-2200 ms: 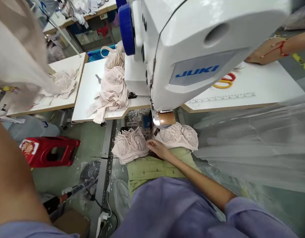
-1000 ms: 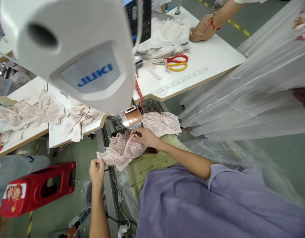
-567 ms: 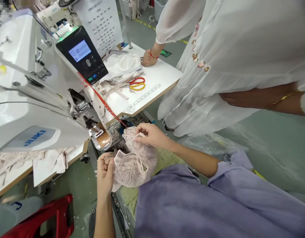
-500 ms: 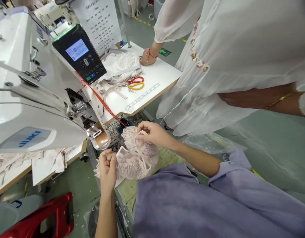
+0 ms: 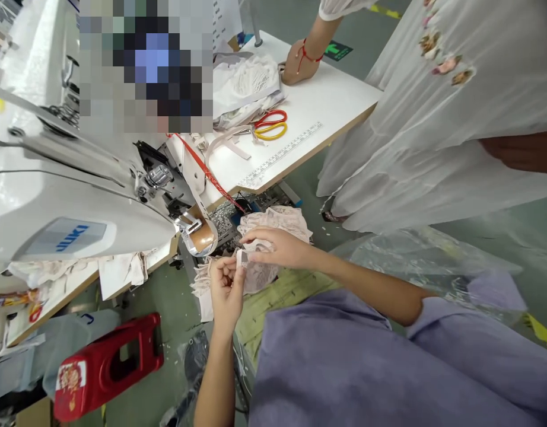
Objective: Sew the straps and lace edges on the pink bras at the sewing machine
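A pale pink lace bra (image 5: 260, 274) hangs between my two hands just below the sewing machine's head. My left hand (image 5: 226, 286) is closed, pinching one end of its strap. My right hand (image 5: 277, 247) is closed too, pinching the fabric right next to the left hand's fingers. Another pink lace piece (image 5: 277, 218) lies behind them on my green-clad lap. The white JUKI sewing machine (image 5: 73, 201) looms at the left, its brown-tipped arm (image 5: 201, 236) close to my hands.
A white table (image 5: 318, 112) holds red and yellow scissors (image 5: 269, 124), a printed ruler and white lace. A co-worker in a white dress (image 5: 433, 118) stands at the right, a hand (image 5: 298, 62) resting on that table. A red stool (image 5: 107, 362) stands on the floor at the left.
My hands have come together on the bra, which was spread wider half a second ago. The view has shifted, so the table and the co-worker sit further right.
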### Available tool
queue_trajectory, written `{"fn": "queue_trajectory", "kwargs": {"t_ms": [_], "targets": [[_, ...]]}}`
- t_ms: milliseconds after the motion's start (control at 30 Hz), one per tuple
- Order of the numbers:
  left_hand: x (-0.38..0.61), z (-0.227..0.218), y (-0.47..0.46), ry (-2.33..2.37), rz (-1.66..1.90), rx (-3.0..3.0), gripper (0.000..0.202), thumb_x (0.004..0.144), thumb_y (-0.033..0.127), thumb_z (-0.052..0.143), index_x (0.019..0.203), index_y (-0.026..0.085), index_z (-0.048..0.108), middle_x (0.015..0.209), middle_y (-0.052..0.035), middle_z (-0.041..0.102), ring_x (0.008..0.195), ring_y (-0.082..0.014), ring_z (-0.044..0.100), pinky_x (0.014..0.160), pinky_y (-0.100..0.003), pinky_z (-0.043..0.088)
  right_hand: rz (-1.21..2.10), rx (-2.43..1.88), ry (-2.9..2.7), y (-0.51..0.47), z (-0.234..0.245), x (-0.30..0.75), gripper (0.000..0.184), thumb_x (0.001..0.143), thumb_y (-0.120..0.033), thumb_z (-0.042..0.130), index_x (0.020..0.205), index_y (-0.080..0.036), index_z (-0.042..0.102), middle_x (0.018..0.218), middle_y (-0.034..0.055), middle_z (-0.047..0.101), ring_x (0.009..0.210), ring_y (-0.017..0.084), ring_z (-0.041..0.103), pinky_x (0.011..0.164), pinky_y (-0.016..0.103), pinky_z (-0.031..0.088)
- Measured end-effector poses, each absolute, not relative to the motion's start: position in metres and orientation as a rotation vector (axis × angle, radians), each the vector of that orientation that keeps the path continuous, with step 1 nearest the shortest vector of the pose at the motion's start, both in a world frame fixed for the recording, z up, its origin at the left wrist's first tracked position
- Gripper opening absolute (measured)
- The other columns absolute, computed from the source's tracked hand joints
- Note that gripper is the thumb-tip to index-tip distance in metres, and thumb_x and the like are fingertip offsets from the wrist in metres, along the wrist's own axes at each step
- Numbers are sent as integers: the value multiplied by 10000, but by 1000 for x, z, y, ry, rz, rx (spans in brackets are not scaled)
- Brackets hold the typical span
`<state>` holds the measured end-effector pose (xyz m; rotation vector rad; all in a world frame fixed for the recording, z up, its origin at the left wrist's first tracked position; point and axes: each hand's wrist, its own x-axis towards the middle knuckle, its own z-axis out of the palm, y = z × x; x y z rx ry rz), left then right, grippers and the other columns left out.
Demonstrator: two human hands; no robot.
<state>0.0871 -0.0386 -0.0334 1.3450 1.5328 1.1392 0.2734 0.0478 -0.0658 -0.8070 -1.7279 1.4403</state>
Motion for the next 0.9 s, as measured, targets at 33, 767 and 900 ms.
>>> {"fn": "queue_trajectory", "kwargs": {"t_ms": [33,767,900], "targets": [[86,-34,-39,1535,1141,1348,240,914,381,682,1071,239,569,845,-13,599,697,-123,565,619,-220,463,1509,-782,-1701,47,-64,268,287,897,-373,652,1131,-213,694,1135,59,698,1045,233,634,912,339,480],[93,-49,23,1379,1025,1241,370,897,578,601,880,211,638,792,-18,637,717,-158,585,691,-251,477,1912,-719,-932,63,-58,257,235,794,-366,770,893,-157,730,726,10,633,575,90,487,490,202,337],[91,-61,26,1448,907,1415,379,959,567,478,942,222,634,858,-33,659,791,-183,614,744,-281,497,1902,-724,-935,65,-57,268,222,790,-363,768,859,-156,723,693,-3,607,554,85,467,489,207,331]]}}
